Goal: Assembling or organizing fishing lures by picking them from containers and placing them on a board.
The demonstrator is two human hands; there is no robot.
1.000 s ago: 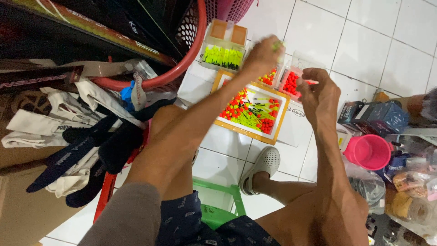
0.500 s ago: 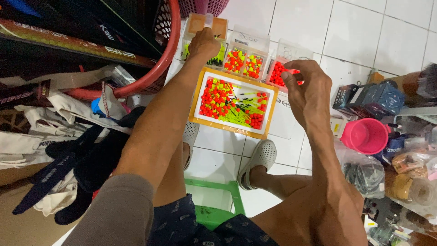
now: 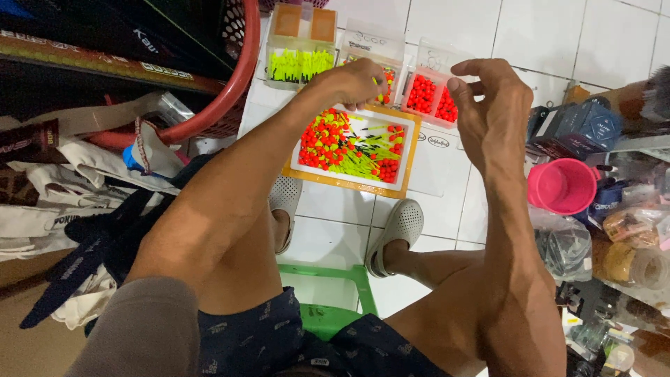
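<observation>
Left hand [image 3: 352, 82] hovered over far edge of orange-rimmed white tray [image 3: 349, 183] of red and yellow beads, fingertips pinched on small yellow piece. Right hand [image 3: 492, 105] raised above clear box of red beads [image 3: 431, 94], fingers apart, empty.

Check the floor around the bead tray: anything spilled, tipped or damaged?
Nothing stands out. The orange-rimmed tray lies flat with its red and yellow pieces inside; the small clear boxes behind it sit upright. No loose pieces show on the white tiles. The clutter at both sides looks piled, not spilled.
</observation>
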